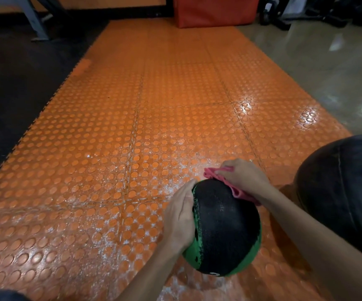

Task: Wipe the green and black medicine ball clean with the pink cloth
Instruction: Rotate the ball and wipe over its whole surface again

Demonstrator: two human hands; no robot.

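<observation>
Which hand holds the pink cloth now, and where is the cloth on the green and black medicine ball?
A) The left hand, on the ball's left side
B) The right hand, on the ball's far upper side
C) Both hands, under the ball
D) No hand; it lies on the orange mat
B: the right hand holds the bunched pink cloth against the far top of the medicine ball, while the left hand lies bare on its left side.

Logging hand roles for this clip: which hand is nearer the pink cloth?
Right. The right hand holds the pink cloth against the medicine ball, far side; the left hand rests on the ball's left side, just short of the cloth.
</observation>
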